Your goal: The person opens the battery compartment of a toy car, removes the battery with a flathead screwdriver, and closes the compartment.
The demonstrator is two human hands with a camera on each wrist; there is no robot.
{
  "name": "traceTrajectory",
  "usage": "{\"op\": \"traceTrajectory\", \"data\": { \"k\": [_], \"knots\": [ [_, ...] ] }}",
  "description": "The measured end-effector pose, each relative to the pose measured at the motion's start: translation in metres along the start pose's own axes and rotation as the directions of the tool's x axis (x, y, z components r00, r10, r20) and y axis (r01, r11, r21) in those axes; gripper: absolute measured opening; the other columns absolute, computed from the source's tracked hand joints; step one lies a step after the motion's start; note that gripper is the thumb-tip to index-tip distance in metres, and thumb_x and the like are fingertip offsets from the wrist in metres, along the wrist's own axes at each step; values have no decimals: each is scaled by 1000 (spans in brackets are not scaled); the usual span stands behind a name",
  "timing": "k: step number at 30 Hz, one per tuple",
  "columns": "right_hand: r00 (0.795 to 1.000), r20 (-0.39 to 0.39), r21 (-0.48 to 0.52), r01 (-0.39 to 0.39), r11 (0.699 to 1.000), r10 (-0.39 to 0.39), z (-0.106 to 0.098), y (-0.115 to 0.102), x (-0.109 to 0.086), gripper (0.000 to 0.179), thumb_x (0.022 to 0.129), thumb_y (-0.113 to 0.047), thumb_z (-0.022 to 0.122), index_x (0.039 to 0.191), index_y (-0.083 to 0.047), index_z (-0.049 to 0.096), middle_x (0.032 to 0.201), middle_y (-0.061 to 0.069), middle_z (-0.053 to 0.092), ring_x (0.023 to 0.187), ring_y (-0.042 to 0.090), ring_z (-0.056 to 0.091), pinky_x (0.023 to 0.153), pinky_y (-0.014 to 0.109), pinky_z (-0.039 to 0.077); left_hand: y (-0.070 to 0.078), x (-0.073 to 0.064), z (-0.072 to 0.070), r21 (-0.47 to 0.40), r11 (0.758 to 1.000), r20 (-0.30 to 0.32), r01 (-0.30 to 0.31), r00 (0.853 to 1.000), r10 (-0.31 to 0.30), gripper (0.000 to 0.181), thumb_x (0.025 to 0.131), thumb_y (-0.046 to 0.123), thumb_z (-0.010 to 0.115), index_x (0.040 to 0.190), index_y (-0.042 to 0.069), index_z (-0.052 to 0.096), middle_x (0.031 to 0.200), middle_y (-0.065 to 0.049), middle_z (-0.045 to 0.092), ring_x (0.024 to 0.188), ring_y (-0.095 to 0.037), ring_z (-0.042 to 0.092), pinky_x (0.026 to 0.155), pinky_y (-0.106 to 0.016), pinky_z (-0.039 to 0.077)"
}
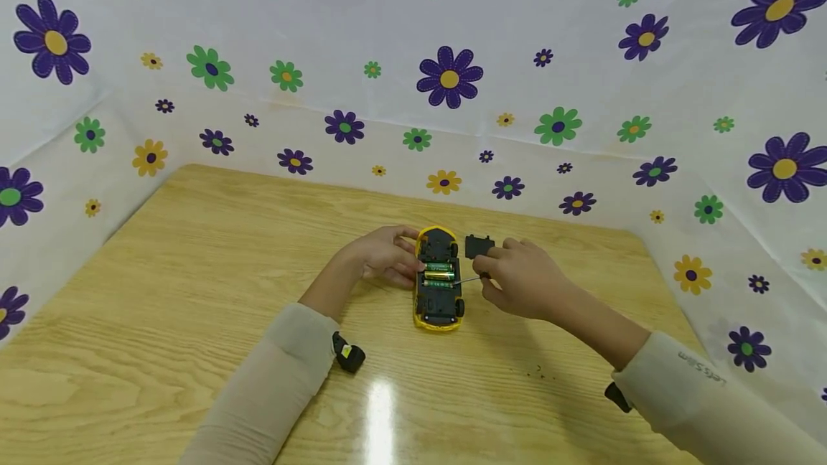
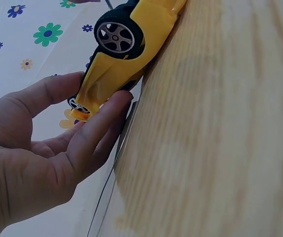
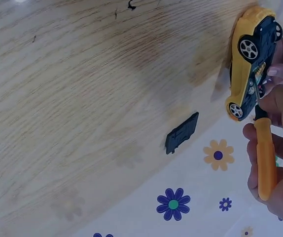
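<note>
A yellow toy car point(image 1: 438, 307) lies upside down on the table, its black underside facing up. Several green-and-gold batteries point(image 1: 439, 275) sit side by side in its uncovered compartment. My left hand point(image 1: 388, 255) grips the car's left side, thumb near the batteries; in the left wrist view its fingers point(image 2: 99, 126) and thumb pinch the yellow body. A screwdriver with an orange handle point(image 3: 265, 158) is held in my right hand point(image 1: 520, 278). Its thin metal shaft point(image 1: 469, 279) reaches to the right end of the lowest battery; whether the tip touches it I cannot tell.
A black battery cover point(image 1: 479, 246) lies on the wooden table point(image 1: 258, 235), just right of the car and beyond my right hand. Small dark bits point(image 1: 539, 372) are scattered nearer the front right. Flower-printed cloth point(image 1: 388, 34) stands behind and along both sides.
</note>
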State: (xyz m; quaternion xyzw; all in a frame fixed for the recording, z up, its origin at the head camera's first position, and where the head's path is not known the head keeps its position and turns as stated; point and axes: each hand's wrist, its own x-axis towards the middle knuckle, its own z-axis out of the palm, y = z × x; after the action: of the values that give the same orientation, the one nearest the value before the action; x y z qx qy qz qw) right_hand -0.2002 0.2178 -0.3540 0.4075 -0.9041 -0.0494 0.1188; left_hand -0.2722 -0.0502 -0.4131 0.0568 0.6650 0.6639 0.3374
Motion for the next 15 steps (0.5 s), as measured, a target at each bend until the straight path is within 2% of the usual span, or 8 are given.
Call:
{"op": "traceTrajectory", "data": {
  "k": [5, 15],
  "knots": [
    [999, -3, -57, 35, 998, -35, -2, 0, 3, 8, 89, -20, 76, 91, -16, 69, 71, -6, 56, 65, 16, 41, 61, 31, 34, 0, 0, 0, -9, 1000, 5, 2, 1000, -2, 77, 91, -8, 70, 156, 11, 34, 143, -20, 44, 96, -33, 69, 84, -48, 62],
    [998, 41, -120, 45, 992, -40, -10, -5, 10, 4, 90, -20, 74, 87, -18, 72, 69, -5, 58, 64, 16, 40, 61, 32, 33, 0, 0, 0, -13, 1000, 7, -1, 1000, 1, 77, 92, -9, 69, 156, 11, 33, 142, -21, 45, 95, -32, 69, 83, -48, 62]
  ]
}}
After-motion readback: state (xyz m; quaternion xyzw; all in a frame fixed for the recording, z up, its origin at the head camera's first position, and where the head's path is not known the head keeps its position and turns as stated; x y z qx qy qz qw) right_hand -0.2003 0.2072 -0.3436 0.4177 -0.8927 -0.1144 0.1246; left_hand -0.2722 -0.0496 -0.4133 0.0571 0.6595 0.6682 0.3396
